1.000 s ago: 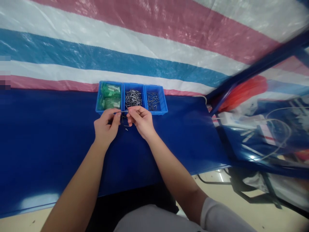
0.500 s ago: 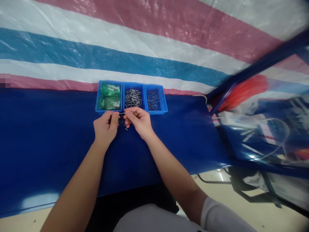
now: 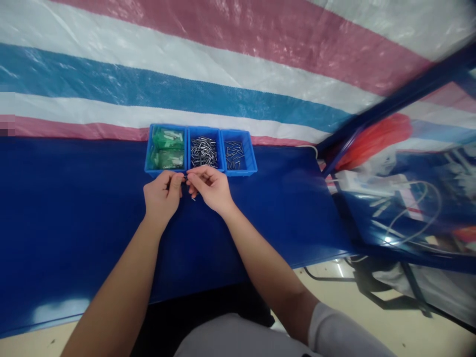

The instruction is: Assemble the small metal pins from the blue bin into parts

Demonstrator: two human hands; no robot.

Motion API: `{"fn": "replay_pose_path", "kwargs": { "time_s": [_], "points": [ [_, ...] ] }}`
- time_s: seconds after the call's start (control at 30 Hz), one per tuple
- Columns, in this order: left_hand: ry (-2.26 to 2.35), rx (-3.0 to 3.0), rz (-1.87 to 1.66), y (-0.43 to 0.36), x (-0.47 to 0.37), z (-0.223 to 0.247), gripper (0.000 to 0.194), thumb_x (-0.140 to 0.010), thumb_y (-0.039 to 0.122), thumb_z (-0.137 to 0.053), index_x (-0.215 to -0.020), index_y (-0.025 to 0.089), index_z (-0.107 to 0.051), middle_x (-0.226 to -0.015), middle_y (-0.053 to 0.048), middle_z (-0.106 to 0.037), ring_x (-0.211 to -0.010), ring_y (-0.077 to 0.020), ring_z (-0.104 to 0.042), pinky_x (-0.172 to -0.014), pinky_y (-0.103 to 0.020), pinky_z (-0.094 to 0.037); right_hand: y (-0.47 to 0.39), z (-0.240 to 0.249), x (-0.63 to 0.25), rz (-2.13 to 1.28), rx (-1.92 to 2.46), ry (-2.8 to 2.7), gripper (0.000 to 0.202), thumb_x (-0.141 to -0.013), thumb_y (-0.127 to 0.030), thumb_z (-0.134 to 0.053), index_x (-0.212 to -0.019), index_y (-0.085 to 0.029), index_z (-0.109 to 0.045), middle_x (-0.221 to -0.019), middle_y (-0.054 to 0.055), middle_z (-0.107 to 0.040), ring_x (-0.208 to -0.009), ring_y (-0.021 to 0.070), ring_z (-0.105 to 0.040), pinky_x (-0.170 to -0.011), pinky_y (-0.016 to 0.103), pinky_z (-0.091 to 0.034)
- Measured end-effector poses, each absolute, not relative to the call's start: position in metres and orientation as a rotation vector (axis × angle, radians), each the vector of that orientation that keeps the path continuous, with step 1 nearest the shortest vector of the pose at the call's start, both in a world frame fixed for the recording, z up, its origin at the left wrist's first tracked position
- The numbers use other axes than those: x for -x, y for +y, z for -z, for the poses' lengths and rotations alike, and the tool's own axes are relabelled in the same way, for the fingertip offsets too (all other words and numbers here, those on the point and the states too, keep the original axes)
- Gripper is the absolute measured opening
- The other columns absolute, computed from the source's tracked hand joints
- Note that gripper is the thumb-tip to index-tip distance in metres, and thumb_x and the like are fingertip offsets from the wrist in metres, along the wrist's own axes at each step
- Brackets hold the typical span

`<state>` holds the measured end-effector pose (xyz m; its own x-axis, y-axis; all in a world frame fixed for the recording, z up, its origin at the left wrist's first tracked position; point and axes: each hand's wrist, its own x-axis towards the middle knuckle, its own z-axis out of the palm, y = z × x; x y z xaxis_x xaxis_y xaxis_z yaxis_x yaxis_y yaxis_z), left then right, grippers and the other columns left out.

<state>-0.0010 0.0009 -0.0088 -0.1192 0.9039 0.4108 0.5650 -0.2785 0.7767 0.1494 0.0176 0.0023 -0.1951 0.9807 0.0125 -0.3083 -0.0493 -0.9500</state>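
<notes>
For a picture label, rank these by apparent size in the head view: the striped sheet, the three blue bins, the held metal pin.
1. Striped sheet
2. Left bin, middle bin, right bin: too alike to rank
3. Metal pin, partly hidden

Soft, dim light left white glare on the surface (image 3: pixel 82 213) at lower left and glints on the striped sheet (image 3: pixel 208 64); the frame's right edge blurred
</notes>
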Motion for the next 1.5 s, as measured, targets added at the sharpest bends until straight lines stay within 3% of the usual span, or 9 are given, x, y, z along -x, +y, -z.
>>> {"fn": "replay_pose_path", "kwargs": {
  "time_s": [0.33,0.63,0.83,0.93,1.1,1.27,1.5],
  "points": [
    [1.6,-1.871,-1.402,0.001,0.003,0.008,0.043,-0.101,0.043,-0.053,-0.066,0.019,-0.061,-0.055,0.001,-0.06,-0.052,-0.0094,-0.057,-0.056,-0.025,-0.042,0.013,0.006,-0.151,-1.26,0.984,-1.408,0.027,-0.09,-0.046,-0.069,-0.099,-0.022,-0.074,-0.089,0.003,-0.072,-0.073,0.0126,-0.068,-0.068,0.027,-0.059],
    [1.427,-1.826,-1.472,-0.002,0.002,0.014,0.02,-0.095,0.039,-0.061,-0.098,0.021,-0.068,-0.078,0.0,-0.071,-0.059,-0.0095,-0.063,-0.061,-0.024,-0.052,0.009,-0.001,-0.15,-1.248,0.949,-1.311,0.027,-0.087,-0.051,-0.073,-0.091,-0.024,-0.077,-0.099,0.005,-0.069,-0.073,0.0129,-0.064,-0.062,0.029,-0.06],
    [1.42,-1.957,-1.38,-0.006,0.0,0.001,0.027,-0.091,0.032,-0.062,-0.114,0.023,-0.072,-0.074,0.001,-0.07,-0.061,-0.01,-0.063,-0.065,-0.023,-0.054,0.011,-0.002,-0.144,-1.421,0.944,-1.139,0.035,-0.077,-0.055,-0.079,-0.084,-0.021,-0.071,-0.073,-0.001,-0.066,-0.057,0.0103,-0.059,-0.056,0.027,-0.056],
    [1.475,-1.953,-1.354,-0.007,-0.004,-0.003,0.033,-0.089,0.034,-0.065,-0.119,0.023,-0.071,-0.068,0.003,-0.068,-0.06,-0.0102,-0.063,-0.064,-0.023,-0.053,0.013,-0.003,-0.145,-1.459,0.956,-1.052,0.036,-0.075,-0.054,-0.079,-0.085,-0.021,-0.07,-0.071,-0.002,-0.068,-0.059,0.0102,-0.06,-0.058,0.026,-0.055],
    [1.573,-1.877,-1.436,-0.004,-0.007,0.002,0.023,-0.091,0.039,-0.067,-0.106,0.022,-0.073,-0.069,0.003,-0.069,-0.058,-0.0087,-0.063,-0.063,-0.021,-0.051,0.016,-0.005,-0.151,-1.518,0.922,-1.006,0.032,-0.076,-0.049,-0.08,-0.09,-0.021,-0.073,-0.074,-0.001,-0.07,-0.064,0.01,-0.061,-0.059,0.024,-0.053],
    [1.577,-1.89,-1.443,-0.003,-0.003,0.009,0.024,-0.093,0.041,-0.066,-0.106,0.022,-0.073,-0.071,0.002,-0.069,-0.06,-0.0091,-0.064,-0.065,-0.022,-0.051,0.017,-0.004,-0.152,-1.508,0.953,-1.019,0.031,-0.075,-0.048,-0.082,-0.089,-0.021,-0.075,-0.08,0.0,-0.072,-0.069,0.0104,-0.063,-0.057,0.022,-0.052],
    [1.632,-1.855,-1.428,-0.003,0.0,0.011,0.028,-0.098,0.043,-0.057,-0.09,0.02,-0.07,-0.061,0.002,-0.064,-0.055,-0.0101,-0.062,-0.061,-0.024,-0.048,0.016,-0.004,-0.15,-1.445,0.999,-1.073,0.033,-0.074,-0.05,-0.082,-0.084,-0.02,-0.073,-0.074,-0.001,-0.07,-0.06,0.0088,-0.059,-0.054,0.022,-0.052]
  ]
}}
